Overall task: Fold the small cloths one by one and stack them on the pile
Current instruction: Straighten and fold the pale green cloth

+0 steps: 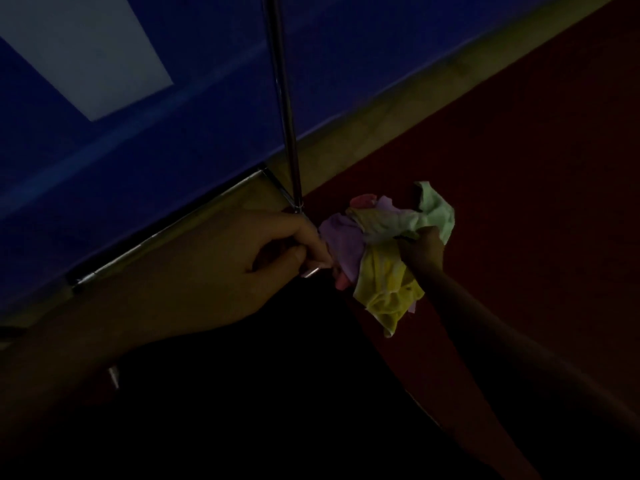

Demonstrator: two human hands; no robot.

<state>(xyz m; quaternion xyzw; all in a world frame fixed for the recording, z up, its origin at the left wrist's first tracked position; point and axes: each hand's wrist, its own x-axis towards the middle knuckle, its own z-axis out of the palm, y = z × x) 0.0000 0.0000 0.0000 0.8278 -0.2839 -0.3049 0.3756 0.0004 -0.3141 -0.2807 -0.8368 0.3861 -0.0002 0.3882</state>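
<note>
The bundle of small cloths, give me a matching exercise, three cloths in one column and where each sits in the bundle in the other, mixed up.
Column one:
1. green cloth
2. purple cloth
3. yellow cloth

Column two:
A. nearest the left hand
B. hanging lowest, under the right hand
C. at the top, far side of the bundle

Pairs: 1-C, 2-A, 3-B

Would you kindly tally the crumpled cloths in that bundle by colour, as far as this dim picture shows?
Purple cloth: 1
Yellow cloth: 1
Green cloth: 1
Pink cloth: 1, only small bits showing
Total: 4 visible; more may be hidden inside the bundle.
</note>
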